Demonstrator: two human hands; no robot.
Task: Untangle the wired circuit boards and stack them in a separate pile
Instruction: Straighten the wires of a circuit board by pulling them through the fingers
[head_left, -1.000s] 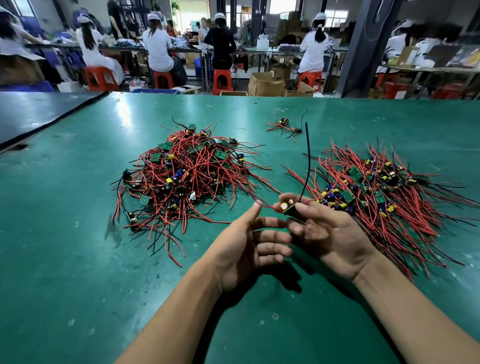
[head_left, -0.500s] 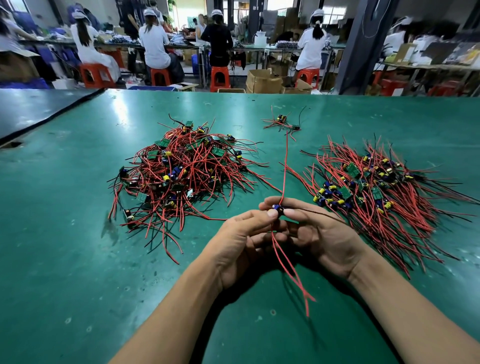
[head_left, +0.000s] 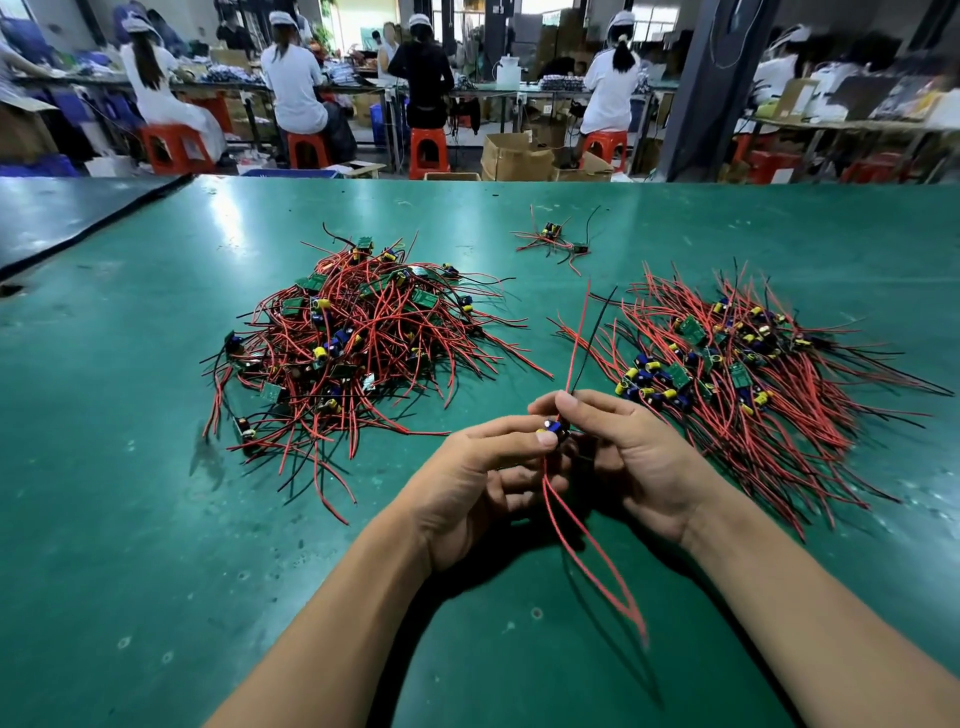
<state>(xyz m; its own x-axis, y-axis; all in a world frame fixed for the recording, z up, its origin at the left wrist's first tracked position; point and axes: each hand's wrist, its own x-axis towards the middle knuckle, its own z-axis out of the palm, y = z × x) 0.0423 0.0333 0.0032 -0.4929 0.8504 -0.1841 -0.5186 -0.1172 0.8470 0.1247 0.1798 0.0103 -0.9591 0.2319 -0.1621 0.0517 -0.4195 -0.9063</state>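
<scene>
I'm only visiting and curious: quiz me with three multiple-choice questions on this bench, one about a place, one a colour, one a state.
1. The tangled heap lies where, relative to the neater pile?
A. left of it
B. right of it
C. on top of it
2. Most wires are:
A. blue
B. red
C. white
3. The wired board is:
A. lying untouched
B. pinched by both hands
C. dropped on a pile
Answers: 1 A, the heap sits left of the hands; 2 B, red strands dominate both piles; 3 B, fingers of the left hand and right hand meet on it.
</scene>
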